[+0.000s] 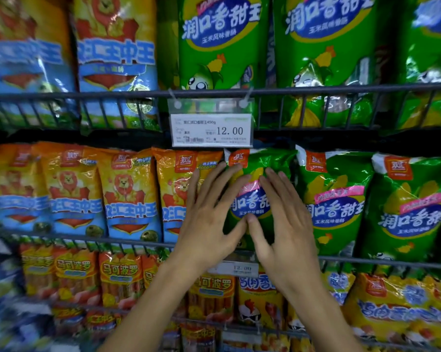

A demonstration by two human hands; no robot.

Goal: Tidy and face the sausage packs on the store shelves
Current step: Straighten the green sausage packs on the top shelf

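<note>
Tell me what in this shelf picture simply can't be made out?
- Head view: the middle of the green pack is hidden behind the left hand and right hand.
- The lower price tag is partly covered by the wrists.
- The small print on the upper price tag is too small to read.
- The far-left packs are blurred.

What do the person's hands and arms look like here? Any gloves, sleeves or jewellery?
Both are bare. The left hand and right hand wear no gloves, and no rings show on the fingers. No watch or bracelet shows at either wrist. Both forearms are uncovered down to the bottom edge of the picture, so no sleeve is in view.
</note>
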